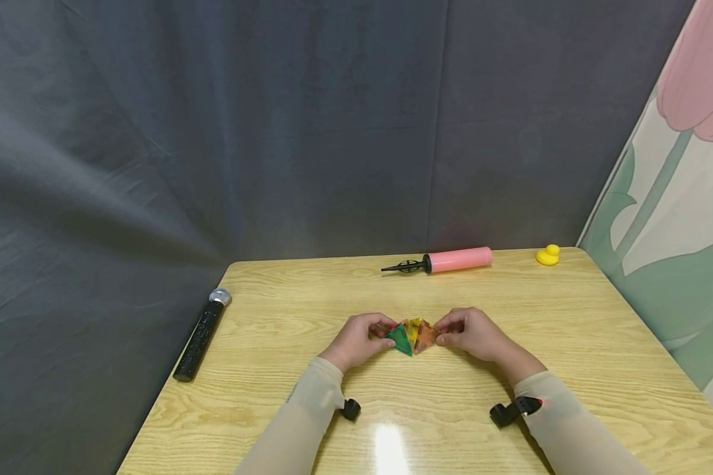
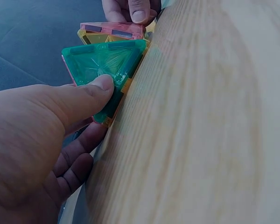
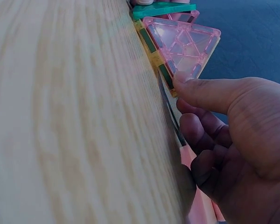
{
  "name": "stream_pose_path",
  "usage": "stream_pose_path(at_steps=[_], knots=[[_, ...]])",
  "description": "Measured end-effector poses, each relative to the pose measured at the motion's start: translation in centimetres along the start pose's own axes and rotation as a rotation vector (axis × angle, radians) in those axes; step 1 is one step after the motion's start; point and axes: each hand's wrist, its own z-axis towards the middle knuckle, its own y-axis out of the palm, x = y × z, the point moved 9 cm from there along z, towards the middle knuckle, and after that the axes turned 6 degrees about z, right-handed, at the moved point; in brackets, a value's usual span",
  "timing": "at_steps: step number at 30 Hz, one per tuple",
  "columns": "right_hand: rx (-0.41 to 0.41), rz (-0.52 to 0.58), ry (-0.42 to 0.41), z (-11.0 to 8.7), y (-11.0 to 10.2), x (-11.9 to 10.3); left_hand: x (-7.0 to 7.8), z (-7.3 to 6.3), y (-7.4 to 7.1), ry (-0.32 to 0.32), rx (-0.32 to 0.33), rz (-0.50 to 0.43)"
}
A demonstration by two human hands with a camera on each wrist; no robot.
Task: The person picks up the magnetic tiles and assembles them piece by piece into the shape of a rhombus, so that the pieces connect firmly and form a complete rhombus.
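Translucent triangular magnetic tiles stand together low on the table, meeting at their edges. My left hand (image 1: 359,341) holds the green triangular tile (image 2: 102,60) at its lower corner, thumb on its face and fingers behind. Across from it, my right hand (image 1: 478,334) pinches the pink triangular tile (image 3: 182,44) near a lower corner; from the head this one looks orange. Between them shows a yellow tile (image 1: 412,327), whose edge runs along the tabletop in the right wrist view. Another pink tile (image 3: 183,17) stands behind, partly hidden.
Beyond the hands lies a pink hand pump (image 1: 460,259) with a black nozzle, and a yellow rubber duck (image 1: 548,254) sits at the back right corner. A black microphone (image 1: 201,336) lies along the left edge of the wooden table (image 1: 285,297). Dark cloth (image 1: 333,132) hangs behind.
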Motion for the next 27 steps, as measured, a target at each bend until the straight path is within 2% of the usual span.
stream_pose_path(at_steps=[14,27], knots=[[-0.002,0.042,-0.024,-0.13,-0.05,-0.58,-0.17,0.0,0.05,0.001,0.005,-0.001],[0.004,0.07,0.028,-0.08,-0.21,-0.47,-0.2,-0.03,0.04,-0.001,0.008,0.001]])
